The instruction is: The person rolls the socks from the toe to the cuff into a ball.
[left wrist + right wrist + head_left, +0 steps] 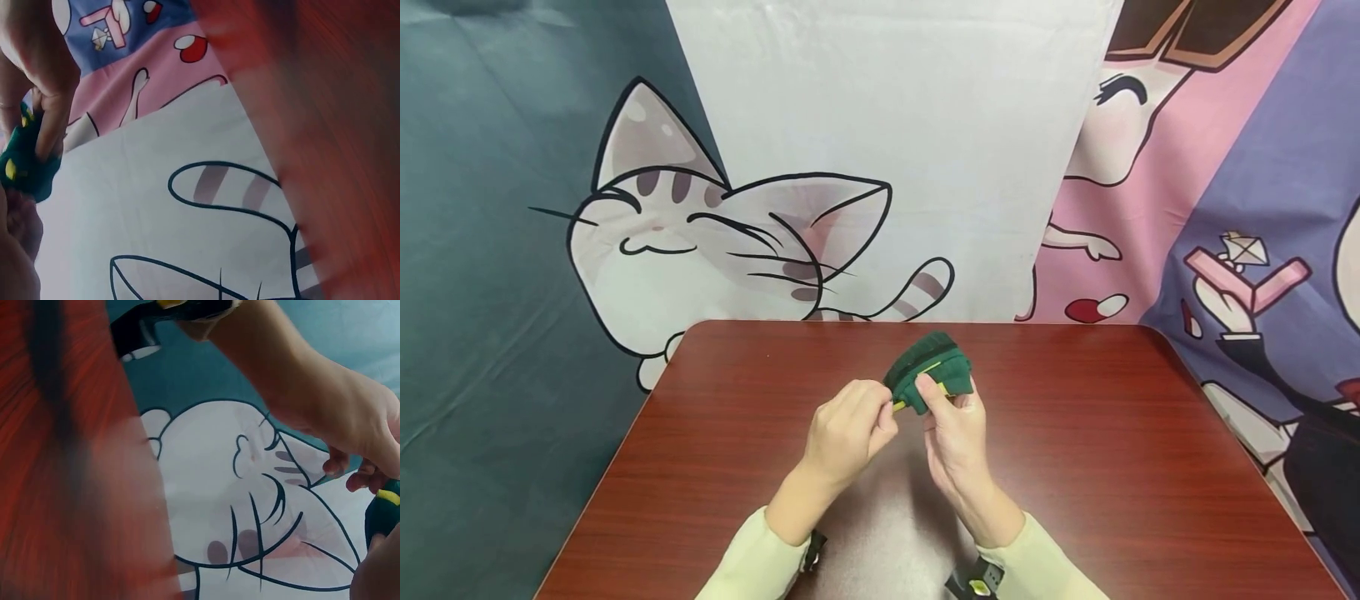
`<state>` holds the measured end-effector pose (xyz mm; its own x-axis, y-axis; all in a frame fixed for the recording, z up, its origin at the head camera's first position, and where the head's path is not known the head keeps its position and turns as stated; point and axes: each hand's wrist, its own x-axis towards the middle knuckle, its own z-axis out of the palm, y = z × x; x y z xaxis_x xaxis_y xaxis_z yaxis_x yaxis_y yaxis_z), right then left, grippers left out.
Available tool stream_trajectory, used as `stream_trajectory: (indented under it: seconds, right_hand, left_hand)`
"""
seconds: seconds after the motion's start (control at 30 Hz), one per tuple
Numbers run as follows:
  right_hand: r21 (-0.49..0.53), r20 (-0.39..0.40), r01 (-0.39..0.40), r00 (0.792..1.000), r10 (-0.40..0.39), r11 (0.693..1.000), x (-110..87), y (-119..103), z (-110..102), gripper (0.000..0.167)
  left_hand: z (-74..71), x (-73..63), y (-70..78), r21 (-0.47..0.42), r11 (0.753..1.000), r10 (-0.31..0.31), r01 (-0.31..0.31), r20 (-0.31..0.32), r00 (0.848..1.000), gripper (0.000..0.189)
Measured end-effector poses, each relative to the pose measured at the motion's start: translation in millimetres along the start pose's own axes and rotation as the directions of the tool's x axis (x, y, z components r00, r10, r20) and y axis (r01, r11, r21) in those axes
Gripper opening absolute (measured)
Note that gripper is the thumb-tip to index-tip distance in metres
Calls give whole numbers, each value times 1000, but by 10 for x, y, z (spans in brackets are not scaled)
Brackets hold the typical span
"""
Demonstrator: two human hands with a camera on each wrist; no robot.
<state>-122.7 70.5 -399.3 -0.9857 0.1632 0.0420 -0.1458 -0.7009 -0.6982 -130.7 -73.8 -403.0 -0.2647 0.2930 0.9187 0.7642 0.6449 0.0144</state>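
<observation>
Both hands hold a folded dark green cloth item point(936, 365) with yellow trim, raised above the table. The right hand point(957, 433) grips it from the right, thumb laid across its front face and the fingers behind it. At the lower left corner the left hand point(850, 423) pinches the edge, by a strip of yellow. In the left wrist view the green cloth point(31, 169) shows between the two hands at the left side. The right wrist view catches only a corner of the cloth point(380, 515); what kind of article it is, I cannot tell.
A reddish-brown wooden table point(737, 467) lies beneath the hands. Behind it hangs a printed backdrop point(940, 108) with a cartoon cat and other figures. Each wrist carries a dark strapped device point(981, 577), and the sleeves point(756, 558) are pale.
</observation>
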Motion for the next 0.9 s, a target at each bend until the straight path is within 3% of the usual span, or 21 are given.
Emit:
stream_trajectory:
  seconds: [0.07,0.17,0.3,0.47,0.67,0.8,0.9]
  right_hand:
    - [-1,-30,-13,999,13,1000,16,-3,17,30]
    - [-15,-67,-37,997,36,999,44,-6,44,28]
    - [-31,-108,-52,993,49,998,90,-4,83,26]
    - [-34,-148,-42,988,36,999,120,29,132,21]
    - [6,-174,-34,984,35,999,147,86,165,22]
    - [-6,-141,-67,988,65,998,155,49,121,26]
    - [-40,-80,-79,994,76,996,151,-15,64,30]
  left_hand:
    - [-10,-3,-13,-58,998,41,-38,46,998,19]
    - [-32,-9,-18,-135,990,66,-49,121,990,12]
    - [-60,-14,17,-151,985,109,-80,190,976,9]
    - [-49,-6,74,-140,979,177,-150,207,962,6]
    - [-3,17,122,-50,970,244,-239,244,939,18]
    - [10,19,154,83,974,182,-211,268,946,20]
    - [14,17,181,189,963,140,-195,271,952,20]
